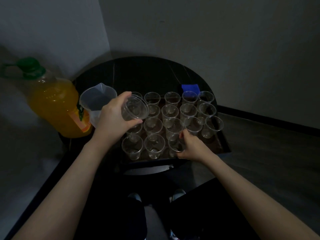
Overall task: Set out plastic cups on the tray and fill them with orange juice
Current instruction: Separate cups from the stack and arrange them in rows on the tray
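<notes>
My left hand (pixel 112 118) has its grip curled round a short stack of clear plastic cups (pixel 135 109), tipped on its side with the open mouths facing right, held just above the left side of the tray (pixel 223 144). My right hand (pixel 190 147) has its grip pinched on the rim and wall of a single cup (pixel 174 144), which stands upright in the near row of the tray, third from the left.

The dark tray sits on a round black bench (pixel 147 75) and carries rows of upright clear cups, all of them without juice as far as the dim light shows. Two more cups (pixel 132 147) stand in the near row, left of the one I hold.

At the left edge of the bench stands a big orange juice bottle (pixel 55 104) with a green cap and handle. Between it and the tray, just behind my left hand, stands a clear jug (pixel 97 99) with a spout. Something blue (pixel 190 87) lies on the bench, just beyond the tray's far right corner.
</notes>
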